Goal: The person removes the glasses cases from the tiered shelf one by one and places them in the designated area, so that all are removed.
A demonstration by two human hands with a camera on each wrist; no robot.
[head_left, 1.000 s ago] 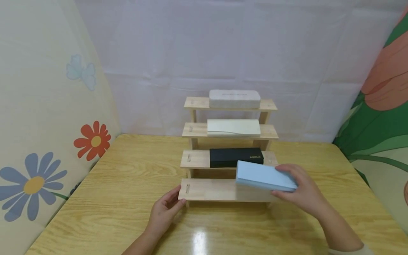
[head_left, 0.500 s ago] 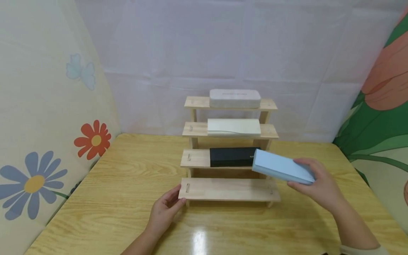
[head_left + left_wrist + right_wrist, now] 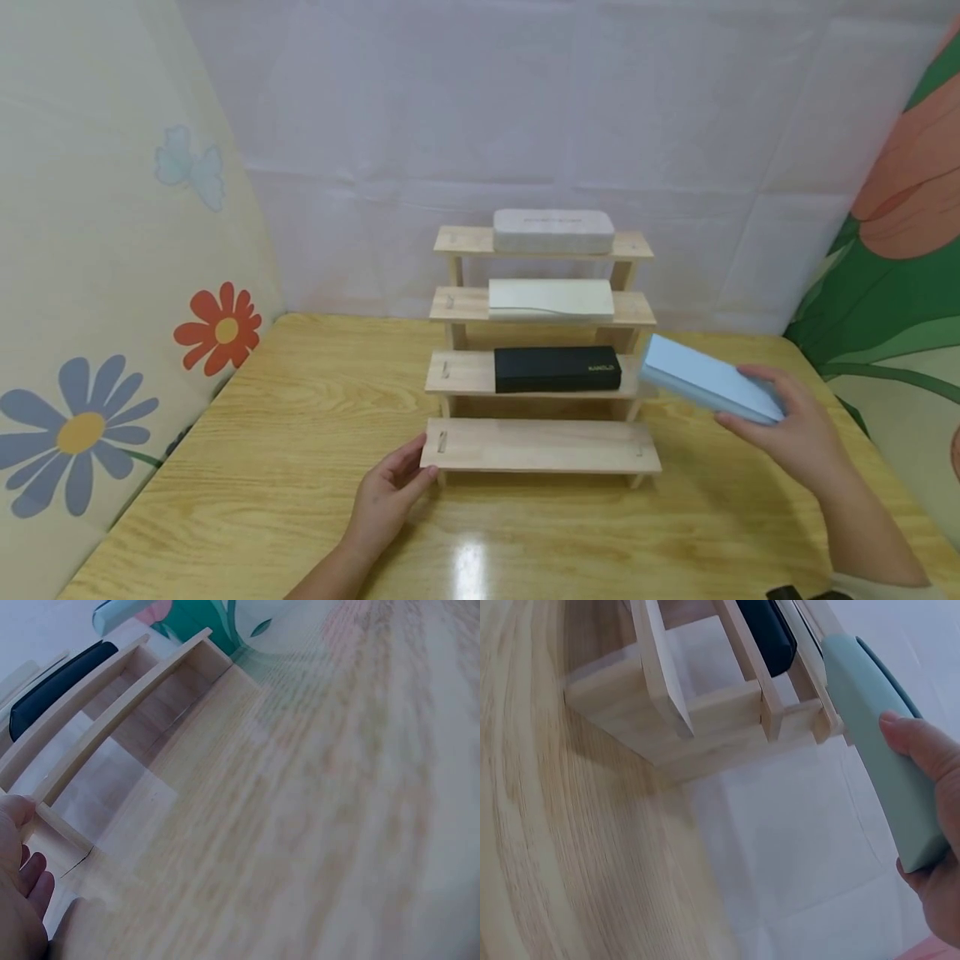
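Observation:
My right hand [image 3: 798, 429] grips a light blue glasses case [image 3: 712, 379] by its right end, thumb on one side and fingers on the other. The case is tilted, in the air right of the wooden tiered display stand [image 3: 540, 446]. In the right wrist view the case [image 3: 877, 750] shows a rounded long side. My left hand [image 3: 390, 492] holds the left end of the stand's lowest shelf, thumb at the front corner. On the shelves above lie a black case [image 3: 555, 369], a cream flap case [image 3: 551, 298] and, on top, a whitish rounded case [image 3: 552, 232].
The stand is on a wood-grain table [image 3: 300, 433]. A white cloth [image 3: 525, 108] hangs behind it. Flower-printed panels rise at the left [image 3: 82, 250] and right [image 3: 900, 217]. A dark object [image 3: 783, 592] shows at the lower right edge.
My right hand has carried the light blue glasses case to the right and up, away from over the lowest shelf. My left hand keeps its place on the stand.

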